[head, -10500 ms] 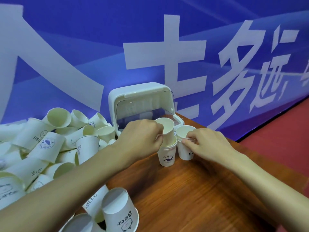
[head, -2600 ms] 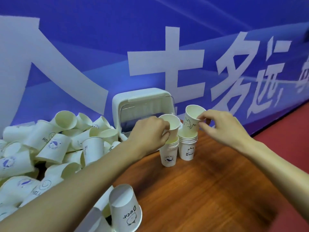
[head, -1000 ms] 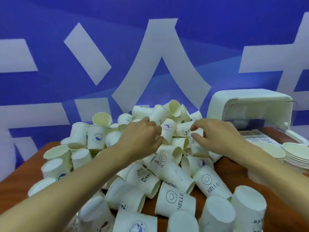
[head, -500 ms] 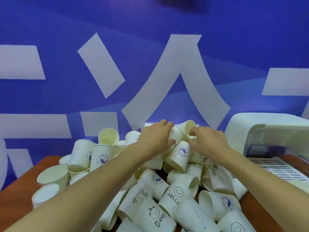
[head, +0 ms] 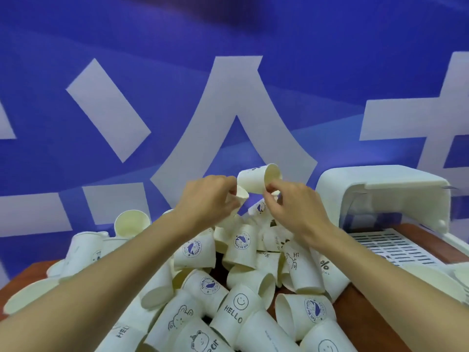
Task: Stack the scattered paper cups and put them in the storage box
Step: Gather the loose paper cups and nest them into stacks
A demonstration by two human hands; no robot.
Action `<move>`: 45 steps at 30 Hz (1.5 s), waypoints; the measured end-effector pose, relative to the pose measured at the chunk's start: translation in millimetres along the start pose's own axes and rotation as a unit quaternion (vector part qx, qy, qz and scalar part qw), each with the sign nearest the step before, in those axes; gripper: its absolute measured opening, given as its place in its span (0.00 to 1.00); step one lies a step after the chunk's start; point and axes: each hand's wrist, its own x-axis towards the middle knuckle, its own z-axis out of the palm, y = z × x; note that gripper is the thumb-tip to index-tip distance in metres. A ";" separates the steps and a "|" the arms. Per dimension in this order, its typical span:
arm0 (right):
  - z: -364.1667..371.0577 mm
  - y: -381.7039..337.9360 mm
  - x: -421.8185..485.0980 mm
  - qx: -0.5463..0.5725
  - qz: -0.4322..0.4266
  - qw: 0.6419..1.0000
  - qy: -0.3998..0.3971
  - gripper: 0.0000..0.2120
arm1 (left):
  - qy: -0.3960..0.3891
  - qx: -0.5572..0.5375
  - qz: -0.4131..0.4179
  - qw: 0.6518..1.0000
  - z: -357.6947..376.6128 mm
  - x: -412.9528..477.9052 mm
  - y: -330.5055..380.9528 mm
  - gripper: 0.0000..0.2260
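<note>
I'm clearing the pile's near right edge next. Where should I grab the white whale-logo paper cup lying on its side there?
Best pinch the white whale-logo paper cup by its rim, from the left: it lies sideways, open mouth facing left, so a thumb should slip inside.

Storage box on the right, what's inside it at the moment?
A white slatted floor shows in the storage box, with no cups on the visible part. The back, under the raised lid, is dark and covered, so anything there cannot be seen.
</note>
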 end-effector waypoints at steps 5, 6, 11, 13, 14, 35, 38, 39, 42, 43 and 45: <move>-64.0 18.2 -10.6 0.052 0.009 0.995 0.088 0.04 | 0.055 -0.051 0.003 0.997 -36.3 -18.5 39.3 0.07; -77.2 23.6 -16.2 0.058 0.011 0.994 0.098 0.04 | 0.062 -0.059 0.019 0.996 -40.8 -22.6 52.7 0.08; -141.7 56.1 -54.2 0.028 0.031 0.993 0.114 0.04 | 0.091 -0.085 0.082 0.989 -41.3 -36.0 129.6 0.10; -166.5 73.7 -74.5 -0.005 0.042 0.991 0.125 0.04 | 0.074 -0.088 0.099 0.988 -32.4 -38.1 161.1 0.12; -178.5 83.1 -84.6 -0.024 0.047 0.991 0.124 0.04 | 0.065 -0.093 0.109 0.988 -27.4 -38.3 176.6 0.13; -248.9 192.9 -187.2 -0.057 0.050 0.997 -0.017 0.04 | -0.097 -0.096 0.210 0.968 35.3 -42.9 288.6 0.15; -244.1 194.9 -185.2 -0.050 0.049 0.997 -0.031 0.05 | -0.144 -0.087 0.216 0.962 41.6 -44.9 292.5 0.16; -241.4 195.8 -184.8 -0.050 0.054 0.996 -0.050 0.06 | -0.163 -0.085 0.215 0.959 43.4 -45.3 293.6 0.15; -226.6 198.6 -187.4 -0.062 0.068 0.986 -0.136 0.11 | -0.218 -0.108 0.197 0.950 46.2 -41.8 295.1 0.14; -219.1 199.4 -189.4 -0.069 0.073 0.981 -0.167 0.13 | -0.229 -0.116 0.193 0.947 46.0 -39.9 295.4 0.14; -203.5 202.7 -194.3 -0.077 0.082 0.973 -0.202 0.13 | -0.238 -0.122 0.192 0.944 44.7 -36.6 296.7 0.13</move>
